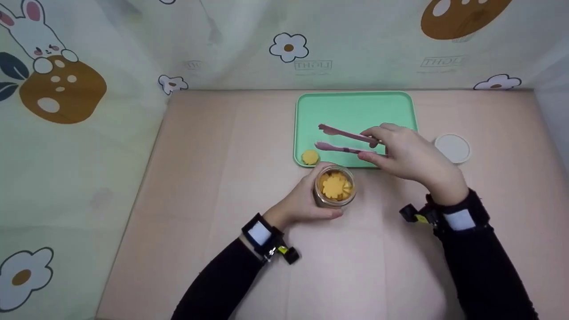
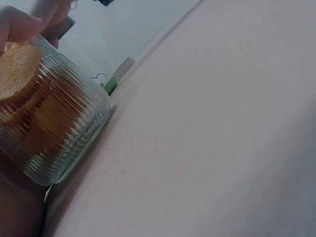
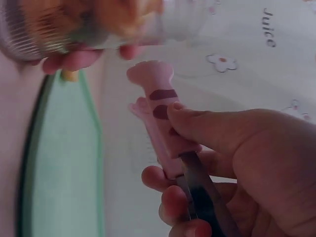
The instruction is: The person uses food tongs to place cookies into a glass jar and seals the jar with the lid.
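Observation:
My left hand [image 1: 306, 200] grips a ribbed glass jar [image 2: 69, 118] around its side, and the jar is upright on the table. Yellow-orange flower-shaped biscuits [image 1: 334, 186] fill it, seen through the open mouth. In my right hand [image 1: 409, 155] are pink tongs [image 3: 160, 108], pinched between thumb and fingers. Their paw-shaped tips stand apart with nothing between them, over the green tray and just beyond the jar. A single yellow biscuit [image 1: 310, 157] lies in the tray's near left corner.
The green tray [image 1: 355, 104] lies at the back of the pinkish table [image 1: 222, 178]. A round white lid [image 1: 452, 148] rests to its right, beside my right wrist. A printed curtain [image 1: 240, 53] hangs along the back and left edges.

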